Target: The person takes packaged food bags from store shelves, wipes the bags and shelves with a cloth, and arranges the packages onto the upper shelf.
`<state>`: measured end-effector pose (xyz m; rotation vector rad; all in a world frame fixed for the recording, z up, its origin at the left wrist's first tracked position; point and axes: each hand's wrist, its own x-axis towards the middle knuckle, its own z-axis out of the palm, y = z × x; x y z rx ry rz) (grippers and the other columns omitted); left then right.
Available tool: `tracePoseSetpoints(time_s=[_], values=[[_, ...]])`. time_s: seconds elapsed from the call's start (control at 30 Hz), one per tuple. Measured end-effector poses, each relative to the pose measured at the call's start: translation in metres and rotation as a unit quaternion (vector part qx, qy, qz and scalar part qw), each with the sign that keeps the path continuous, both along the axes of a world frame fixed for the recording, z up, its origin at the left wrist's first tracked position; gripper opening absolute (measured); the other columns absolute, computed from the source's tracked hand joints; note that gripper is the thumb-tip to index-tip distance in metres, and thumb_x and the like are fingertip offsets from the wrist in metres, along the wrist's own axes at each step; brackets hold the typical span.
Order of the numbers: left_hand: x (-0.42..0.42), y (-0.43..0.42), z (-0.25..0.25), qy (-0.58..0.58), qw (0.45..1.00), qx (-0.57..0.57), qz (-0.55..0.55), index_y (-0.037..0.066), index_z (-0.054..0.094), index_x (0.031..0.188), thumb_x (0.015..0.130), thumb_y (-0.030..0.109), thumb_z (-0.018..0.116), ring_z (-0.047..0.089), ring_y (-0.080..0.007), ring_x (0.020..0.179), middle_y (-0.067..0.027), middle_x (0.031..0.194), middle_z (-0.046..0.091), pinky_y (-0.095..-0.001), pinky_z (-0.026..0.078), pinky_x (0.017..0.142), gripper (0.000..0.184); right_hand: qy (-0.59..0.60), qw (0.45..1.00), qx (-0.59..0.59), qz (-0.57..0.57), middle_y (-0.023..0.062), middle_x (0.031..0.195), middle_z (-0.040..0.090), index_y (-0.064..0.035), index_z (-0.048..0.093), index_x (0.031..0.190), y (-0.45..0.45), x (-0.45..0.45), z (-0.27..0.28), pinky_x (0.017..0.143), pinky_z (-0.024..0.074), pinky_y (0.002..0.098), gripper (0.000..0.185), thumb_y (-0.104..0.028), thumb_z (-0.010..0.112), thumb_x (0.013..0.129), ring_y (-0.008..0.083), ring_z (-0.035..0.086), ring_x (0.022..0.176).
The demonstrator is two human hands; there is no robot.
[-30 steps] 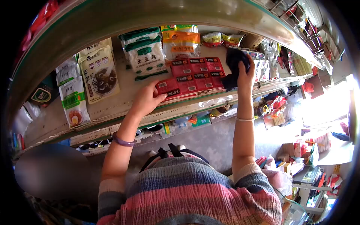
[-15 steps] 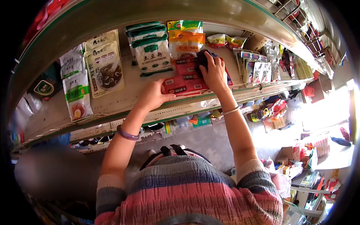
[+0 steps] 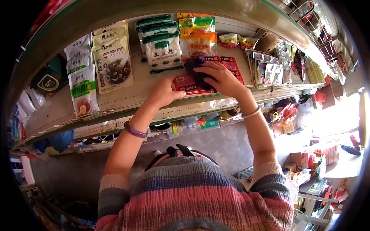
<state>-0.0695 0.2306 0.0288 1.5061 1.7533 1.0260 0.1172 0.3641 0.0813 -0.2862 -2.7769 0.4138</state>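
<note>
Several flat red packets [image 3: 232, 66] lie side by side near the shelf's front edge. My right hand [image 3: 223, 79] presses a bunched dark purple cloth [image 3: 195, 73] onto them, its fingers bent over the cloth. At the left end of the packets is my left hand [image 3: 165, 92], thumb along the front and fingers curled at the edge, gripping that end. Just behind stand white bags with green tops [image 3: 163, 52] and an orange bag [image 3: 198, 40].
Beige soup pouches [image 3: 112, 67] and white-and-green bags [image 3: 83, 90] stand left on the shelf [image 3: 135, 84]. Small sachets [image 3: 266, 69] stand upright to the right. Another shelf board hangs close above. Goods and boxes fill the lower right, beyond the grey floor [image 3: 216, 144].
My right hand has slid the cloth left and slightly toward me across the red packets, uncovering their right part. My left hand stays at their left end. The view has shifted slightly.
</note>
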Motion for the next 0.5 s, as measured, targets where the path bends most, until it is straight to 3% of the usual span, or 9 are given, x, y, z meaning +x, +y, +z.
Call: tracePoseSetpoints(time_s=[0.23,0.37,0.4,0.5], values=[[0.000,0.001,-0.006,0.012,1.000,-0.019,0.018,-0.001,0.046,0.118,0.062,0.016,0.072,0.057,-0.0168,0.062,-0.0069,0.067,0.059,-0.0290,0.044,0.058,0.064,-0.057,0.990,-0.089,0.098,0.0139,0.102,0.056,-0.0109,0.056,0.109,-0.003,0.032,0.028,0.089,0.0382,0.0387,0.039,-0.003,0.057,0.072,0.0305,0.050,0.099],[0.002,-0.003,0.002,0.001,0.999,-0.035,0.021,-0.006,0.035,0.126,0.061,0.018,0.073,0.057,-0.0163,0.062,-0.0077,0.068,0.059,-0.0286,0.044,0.058,0.078,-0.157,0.939,-0.294,0.088,0.0125,0.104,0.058,-0.0034,0.057,0.107,0.003,0.043,0.044,0.091,0.0381,0.0333,0.033,0.001,0.053,0.074,0.0249,0.053,0.099],[0.001,-0.003,0.003,0.013,0.999,-0.039,0.016,-0.006,0.034,0.126,0.062,0.018,0.072,0.057,-0.0161,0.062,-0.0078,0.068,0.059,-0.0282,0.044,0.058,0.079,-0.134,0.934,-0.316,0.100,0.0108,0.100,0.060,-0.0002,0.057,0.105,0.004,0.045,0.045,0.088,0.0400,0.0306,0.029,0.000,0.051,0.077,0.0198,0.055,0.094],[0.000,-0.003,0.005,0.040,0.998,-0.044,0.008,-0.007,0.034,0.126,0.062,0.017,0.072,0.057,-0.0161,0.062,-0.0079,0.068,0.058,-0.0273,0.044,0.058,0.078,-0.037,0.919,-0.392,0.026,0.0110,0.102,0.060,-0.0016,0.058,0.106,0.000,0.041,0.050,0.087,0.0407,0.0292,0.029,-0.002,0.050,0.079,0.0170,0.055,0.097]])
